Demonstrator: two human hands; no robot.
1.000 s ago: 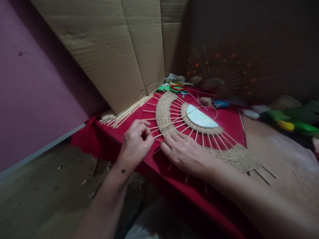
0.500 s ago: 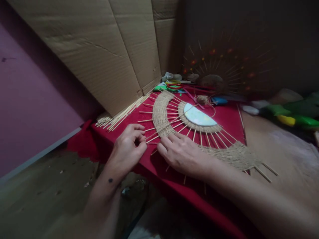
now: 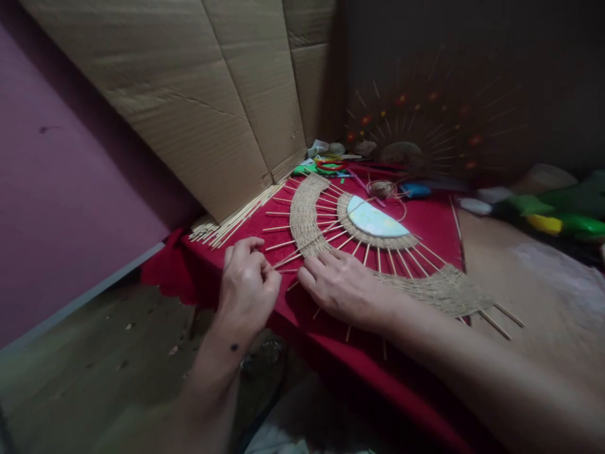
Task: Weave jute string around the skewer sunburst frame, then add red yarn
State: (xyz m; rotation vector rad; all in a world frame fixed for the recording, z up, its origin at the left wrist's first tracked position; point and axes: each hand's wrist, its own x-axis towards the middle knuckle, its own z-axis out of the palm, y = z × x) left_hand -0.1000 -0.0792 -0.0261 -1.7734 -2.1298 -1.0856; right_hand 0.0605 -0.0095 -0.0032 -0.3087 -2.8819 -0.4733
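A half-round woven piece (image 3: 305, 211) lies on the red cloth, its thin sticks fanning out from a pale blue half-disc (image 3: 378, 217). Twine is woven through the sticks in an inner and an outer band. At the left edge, my left hand (image 3: 248, 277) is closed in a pinch on a strand of twine (image 3: 286, 260), which runs back across the outer band. My right hand (image 3: 343, 284) rests over the outer band with fingers curled down on it; its fingertips and whatever they grip are hidden.
A bundle of loose sticks (image 3: 231, 221) lies beside the cardboard (image 3: 189, 113). Toward the back are red-handled scissors (image 3: 331, 166), a ball of twine (image 3: 382, 188) and a blue item (image 3: 416, 190). A similar flowered fan (image 3: 401, 151) stands against the dark wall. Green and yellow objects (image 3: 543, 223) sit right.
My left hand has drawn slightly in toward the wrist, with its fingers closer together on the twine. My right hand stays on the band. The view has shifted a little.
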